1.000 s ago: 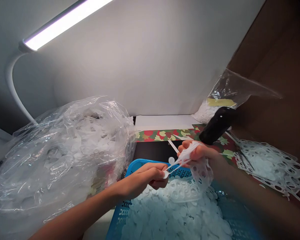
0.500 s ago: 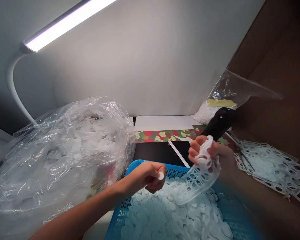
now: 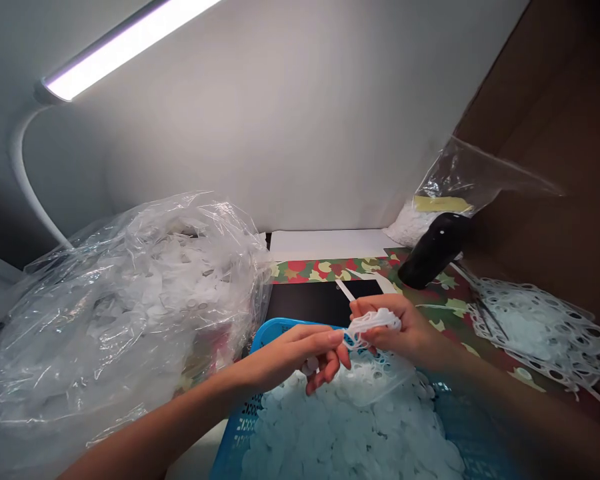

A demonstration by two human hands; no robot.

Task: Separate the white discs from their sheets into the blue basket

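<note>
Over the blue basket (image 3: pixel 275 327), my right hand (image 3: pixel 395 327) is closed on a bunched white perforated sheet (image 3: pixel 375 327) full of round holes. Its loose part hangs down toward the basket. My left hand (image 3: pixel 315 350) is beside it, thumb and forefinger meeting the near end of the sheet. A small white disc (image 3: pixel 310 365) sits among its curled lower fingers. Many loose white discs (image 3: pixel 350 427) fill the basket beneath both hands.
On the left lies a large clear plastic bag (image 3: pixel 130 320) of white pieces. At right are a black cylindrical object (image 3: pixel 430 250) and a pile of perforated sheets (image 3: pixel 540 327). A clear bag with a yellow label (image 3: pixel 443 204) stands behind. A lamp (image 3: pixel 130 47) shines overhead.
A second ago both hands stretched the sheet between them. My right hand then drew away to the right, leaving a disc in my left fingers. Now my right hand is back and the hands meet.
</note>
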